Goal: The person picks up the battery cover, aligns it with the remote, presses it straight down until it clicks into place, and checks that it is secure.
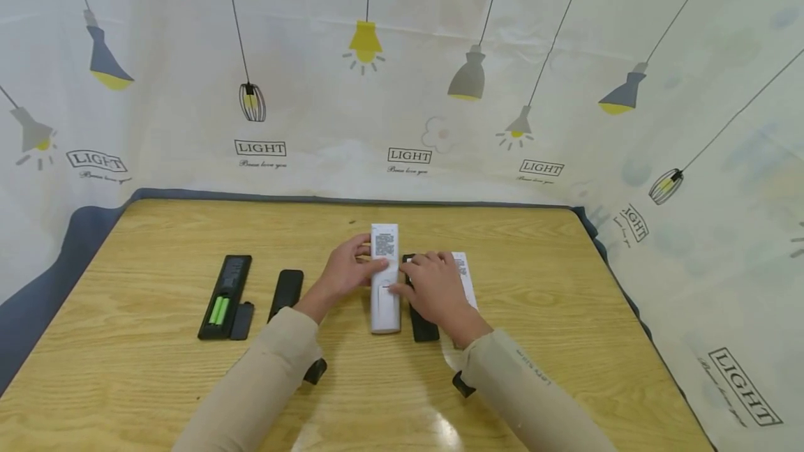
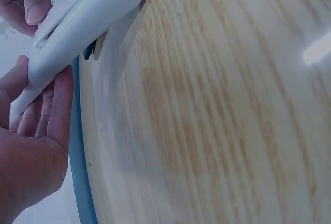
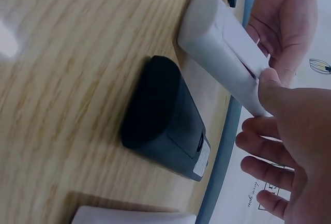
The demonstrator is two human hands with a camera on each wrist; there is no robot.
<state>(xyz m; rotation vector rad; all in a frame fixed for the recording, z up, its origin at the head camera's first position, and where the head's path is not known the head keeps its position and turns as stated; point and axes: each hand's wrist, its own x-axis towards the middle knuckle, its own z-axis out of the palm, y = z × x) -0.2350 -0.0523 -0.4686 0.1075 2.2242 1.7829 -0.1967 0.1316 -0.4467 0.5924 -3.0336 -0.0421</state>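
A white remote control (image 1: 385, 243) lies back side up at the middle of the table, its printed label at the far end. My left hand (image 1: 342, 270) grips its left side, thumb on top and fingers beneath in the left wrist view. My right hand (image 1: 440, 291) is at its right side. In the right wrist view, the right thumb (image 3: 270, 87) presses the edge of the battery cover (image 3: 243, 43), with the index finger against the remote's side. A gap shows along the cover's edge, and the other right fingers are spread free.
Below my right hand lies a black remote (image 1: 425, 328), with another white remote (image 1: 466, 274) beside it. At left, an opened black remote (image 1: 234, 274) holds green batteries (image 1: 220, 311), its loose cover (image 1: 241, 321) alongside. Another black remote (image 1: 287, 291) lies near my left forearm.
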